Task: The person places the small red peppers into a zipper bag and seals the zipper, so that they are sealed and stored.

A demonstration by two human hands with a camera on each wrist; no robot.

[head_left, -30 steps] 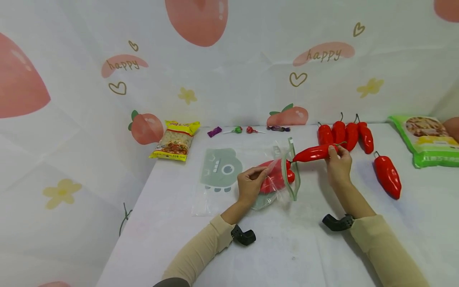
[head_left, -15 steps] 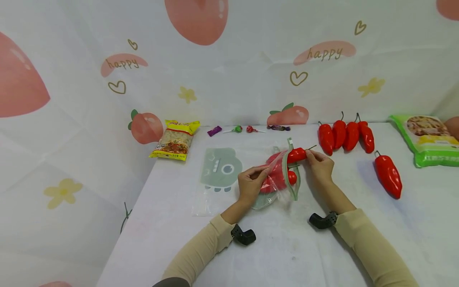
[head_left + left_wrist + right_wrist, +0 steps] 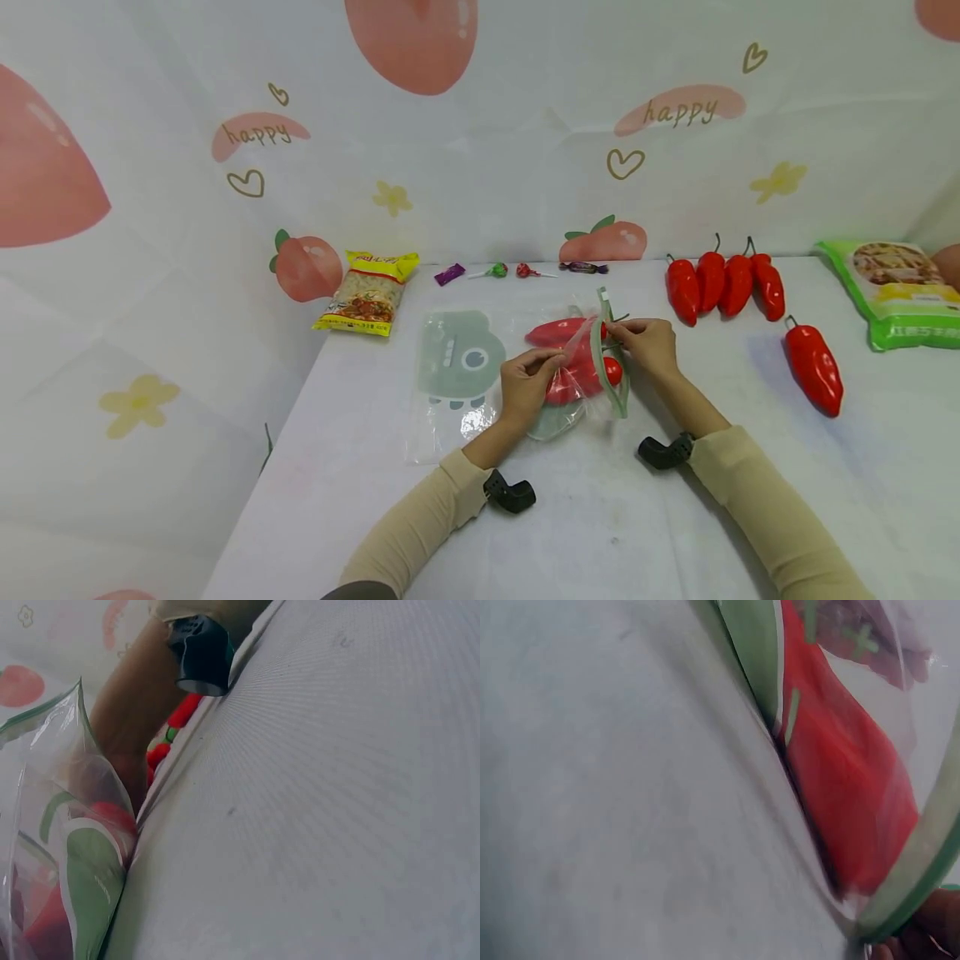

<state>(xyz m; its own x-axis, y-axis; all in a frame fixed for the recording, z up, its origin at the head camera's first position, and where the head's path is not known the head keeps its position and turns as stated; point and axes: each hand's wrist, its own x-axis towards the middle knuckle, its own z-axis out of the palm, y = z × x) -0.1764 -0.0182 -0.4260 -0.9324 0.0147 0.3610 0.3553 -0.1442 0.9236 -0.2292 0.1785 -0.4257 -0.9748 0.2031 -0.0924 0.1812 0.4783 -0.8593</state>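
A clear zip bag (image 3: 618, 400) with a green zip edge lies on its side, its mouth toward the right. Inside are red chili peppers (image 3: 577, 385); the film blurs how many. My left hand (image 3: 523, 387) pinches the upper film near the mouth. At the opening, my right hand (image 3: 648, 348) pinches the stem end of another chili pepper (image 3: 555, 332), whose body lies inside the bag. In the right wrist view a pepper (image 3: 847, 772) shows through the film, with the right fingers (image 3: 937, 919) beside the green zip. The left wrist view shows the bag's side (image 3: 90, 877).
Several red peppers (image 3: 723, 283) lie at the back right, one more (image 3: 813, 367) nearer. A green food bag (image 3: 900, 287) is far right, a yellow snack bag (image 3: 367, 296) back left. Candies (image 3: 495, 271) line the back. Film with a green cartoon print (image 3: 461, 358) lies left.
My right hand has moved left to the bag's mouth, and the pepper it holds has slid into the bag. The left hand has stayed on the film; the printed film has shifted slightly.
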